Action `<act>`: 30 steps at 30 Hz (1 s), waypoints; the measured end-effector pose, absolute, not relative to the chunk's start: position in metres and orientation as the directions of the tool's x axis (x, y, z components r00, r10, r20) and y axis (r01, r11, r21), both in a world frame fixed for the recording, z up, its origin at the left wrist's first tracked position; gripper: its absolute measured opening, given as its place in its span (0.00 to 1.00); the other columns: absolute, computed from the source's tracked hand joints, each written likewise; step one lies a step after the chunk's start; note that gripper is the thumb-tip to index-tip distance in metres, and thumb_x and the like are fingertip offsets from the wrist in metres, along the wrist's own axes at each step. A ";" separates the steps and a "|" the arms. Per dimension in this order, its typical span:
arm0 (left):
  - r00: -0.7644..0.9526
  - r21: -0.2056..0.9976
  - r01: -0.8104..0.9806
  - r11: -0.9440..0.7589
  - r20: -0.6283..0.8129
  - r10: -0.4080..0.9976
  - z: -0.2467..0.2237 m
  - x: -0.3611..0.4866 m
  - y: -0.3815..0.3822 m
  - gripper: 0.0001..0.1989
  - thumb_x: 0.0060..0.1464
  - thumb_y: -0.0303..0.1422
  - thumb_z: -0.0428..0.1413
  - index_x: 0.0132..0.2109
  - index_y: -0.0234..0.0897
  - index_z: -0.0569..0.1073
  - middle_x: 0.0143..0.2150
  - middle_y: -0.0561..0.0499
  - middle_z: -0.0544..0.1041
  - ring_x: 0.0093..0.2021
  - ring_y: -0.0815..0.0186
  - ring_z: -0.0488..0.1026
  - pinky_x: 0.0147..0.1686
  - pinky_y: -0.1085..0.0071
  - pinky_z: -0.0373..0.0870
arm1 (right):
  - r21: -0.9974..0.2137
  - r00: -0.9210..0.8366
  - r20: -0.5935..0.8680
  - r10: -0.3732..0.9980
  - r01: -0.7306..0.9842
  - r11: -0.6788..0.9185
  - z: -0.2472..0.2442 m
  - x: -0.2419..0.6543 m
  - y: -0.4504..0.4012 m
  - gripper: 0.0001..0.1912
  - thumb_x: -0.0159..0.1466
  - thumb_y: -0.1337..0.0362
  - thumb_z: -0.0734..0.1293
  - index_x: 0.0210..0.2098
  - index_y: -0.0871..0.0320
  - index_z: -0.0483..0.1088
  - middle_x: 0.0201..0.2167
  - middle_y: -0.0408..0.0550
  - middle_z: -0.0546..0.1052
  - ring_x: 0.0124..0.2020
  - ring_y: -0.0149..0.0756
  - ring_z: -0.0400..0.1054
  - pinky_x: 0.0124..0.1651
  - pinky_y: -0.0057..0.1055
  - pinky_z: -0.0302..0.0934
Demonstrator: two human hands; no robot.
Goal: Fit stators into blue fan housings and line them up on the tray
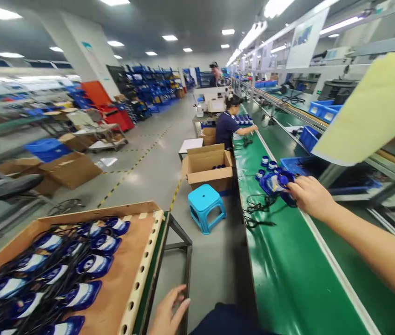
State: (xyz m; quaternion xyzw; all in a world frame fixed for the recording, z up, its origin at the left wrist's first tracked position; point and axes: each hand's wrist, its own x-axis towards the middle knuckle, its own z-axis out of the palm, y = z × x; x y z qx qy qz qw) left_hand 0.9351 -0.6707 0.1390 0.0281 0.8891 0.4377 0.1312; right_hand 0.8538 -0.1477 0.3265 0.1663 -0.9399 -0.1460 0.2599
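My right hand reaches over the green work surface with its fingers closed on the edge of a dark blue plastic housing. Close beside that lies another blue housing with a white label. Several small blue-and-white round pieces stand just behind them, and black cords lie coiled in front. Low in the picture, my left hand hangs near the frame of a wooden tray, fingers apart and holding nothing. Rows of blue housings with white labels and black cords fill much of that tray.
A blue stool and an open cardboard box stand on the floor left of the green surface. Farther along sits a co-worker, one arm stretched over it. A yellow sheet hangs at the right, above blue bins.
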 end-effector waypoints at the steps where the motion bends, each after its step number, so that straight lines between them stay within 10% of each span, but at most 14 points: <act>1: -0.954 0.802 -0.018 0.597 -0.193 0.230 0.136 0.928 -0.660 0.32 0.54 0.62 0.53 0.54 0.44 0.76 0.51 0.41 0.79 0.51 0.49 0.78 0.52 0.49 0.78 | 0.373 -0.792 0.442 -0.421 -0.264 0.889 0.345 0.858 -0.160 0.12 0.71 0.68 0.57 0.44 0.62 0.71 0.35 0.53 0.72 0.41 0.42 0.65 0.44 0.38 0.57; 7: -0.868 0.852 0.276 0.445 0.022 0.496 0.157 0.896 -0.580 0.39 0.57 0.49 0.59 0.71 0.45 0.58 0.71 0.39 0.61 0.70 0.48 0.61 0.64 0.47 0.66 | 0.375 -0.715 0.441 -0.543 -0.403 0.835 0.424 0.884 -0.215 0.22 0.78 0.57 0.49 0.48 0.58 0.72 0.39 0.52 0.72 0.52 0.42 0.66 0.52 0.45 0.59; 14: -0.850 0.879 0.367 0.305 0.184 0.493 0.182 0.862 -0.482 0.78 0.26 0.47 0.77 0.75 0.39 0.39 0.76 0.31 0.42 0.75 0.38 0.41 0.72 0.38 0.44 | 0.355 -0.680 0.448 -0.581 -0.461 0.813 0.456 0.900 -0.255 0.29 0.78 0.49 0.45 0.51 0.55 0.72 0.48 0.54 0.73 0.57 0.44 0.66 0.52 0.50 0.60; 19: -0.675 0.953 0.255 0.160 0.057 0.736 0.189 0.891 -0.474 0.44 0.50 0.62 0.59 0.64 0.35 0.69 0.58 0.38 0.74 0.60 0.47 0.70 0.62 0.52 0.65 | 0.380 -0.477 0.560 -0.678 -0.579 0.721 0.452 0.900 -0.278 0.17 0.77 0.57 0.54 0.45 0.56 0.71 0.37 0.51 0.74 0.48 0.41 0.70 0.47 0.44 0.63; 23: -0.482 0.987 0.101 0.126 -0.062 0.874 0.200 0.933 -0.484 0.47 0.58 0.68 0.38 0.55 0.30 0.76 0.37 0.44 0.78 0.39 0.59 0.74 0.43 0.64 0.72 | 0.408 -0.352 0.634 -0.689 -0.604 0.684 0.444 0.892 -0.279 0.07 0.74 0.63 0.60 0.45 0.56 0.69 0.34 0.50 0.74 0.43 0.43 0.70 0.42 0.41 0.63; 30: -0.400 0.966 0.229 0.115 -0.014 0.916 0.218 0.964 -0.491 0.16 0.63 0.42 0.55 0.50 0.40 0.80 0.48 0.47 0.81 0.50 0.60 0.76 0.54 0.67 0.68 | 0.382 -0.407 0.628 -0.663 -0.582 0.718 0.427 0.875 -0.265 0.05 0.73 0.65 0.60 0.44 0.56 0.67 0.32 0.49 0.72 0.39 0.41 0.68 0.40 0.38 0.59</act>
